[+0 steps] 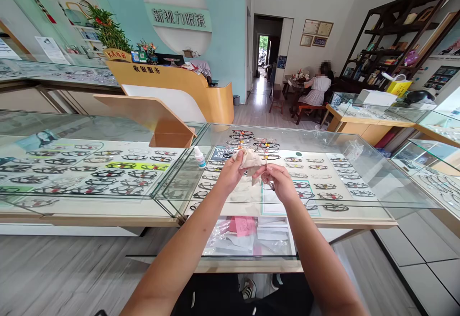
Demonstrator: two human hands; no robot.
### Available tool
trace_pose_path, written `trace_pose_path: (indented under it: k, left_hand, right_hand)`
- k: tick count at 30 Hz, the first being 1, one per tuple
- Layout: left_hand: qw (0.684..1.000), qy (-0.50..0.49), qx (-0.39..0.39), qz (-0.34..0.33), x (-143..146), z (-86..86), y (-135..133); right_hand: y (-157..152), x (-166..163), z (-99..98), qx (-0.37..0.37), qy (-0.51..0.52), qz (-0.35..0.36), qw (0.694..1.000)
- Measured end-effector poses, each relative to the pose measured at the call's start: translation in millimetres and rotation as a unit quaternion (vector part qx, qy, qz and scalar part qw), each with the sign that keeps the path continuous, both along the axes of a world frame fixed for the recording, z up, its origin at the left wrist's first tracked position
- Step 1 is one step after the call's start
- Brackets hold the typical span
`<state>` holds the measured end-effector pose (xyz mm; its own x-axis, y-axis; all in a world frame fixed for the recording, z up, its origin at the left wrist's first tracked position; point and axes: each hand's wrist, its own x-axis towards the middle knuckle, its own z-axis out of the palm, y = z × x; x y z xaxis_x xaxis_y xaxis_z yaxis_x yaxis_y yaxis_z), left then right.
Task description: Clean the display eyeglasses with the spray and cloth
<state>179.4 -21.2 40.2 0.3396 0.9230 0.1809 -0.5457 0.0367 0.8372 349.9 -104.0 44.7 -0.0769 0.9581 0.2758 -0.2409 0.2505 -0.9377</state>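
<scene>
My left hand (230,171) is closed on a beige cleaning cloth (250,160), held above the glass display counter (359,181). My right hand (278,180) pinches a pair of glasses (266,178) with a thin frame, right beside the cloth. Cloth and glasses touch between the two hands. A small white dropper bottle with a teal cap (200,157) stands on the glass just left of my left hand.
Rows of eyeglass frames (108,172) lie under the glass of the counters. A wooden reception desk (187,90) stands behind. A person in white (316,90) sits at a table at the back right. Dark shelves (391,42) line the right wall.
</scene>
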Motion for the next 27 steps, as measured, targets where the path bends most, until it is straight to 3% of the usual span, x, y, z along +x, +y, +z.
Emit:
trace_pose_path:
  k: [7, 11, 17, 27]
  left_hand:
    - [0.989, 0.133, 0.043, -0.059, -1, -15.3, -1]
    - [0.976, 0.182, 0.078, -0.090, -2, -17.8, -4]
    - [0.962, 0.228, 0.121, -0.086, 1, -15.0, -9]
    - [0.983, 0.136, 0.042, -0.115, 15, -17.2, -17]
  right_hand:
    - [4, 17, 0.9, 0.075, -0.017, -0.166, 0.983]
    - [10, 16, -3.5, 0.089, -0.023, -0.155, 0.984]
    - [10, 7, -5.3, 0.079, -0.042, -0.125, 0.988]
    - [10, -2, -5.8, 0.066, -0.061, -0.128, 0.988]
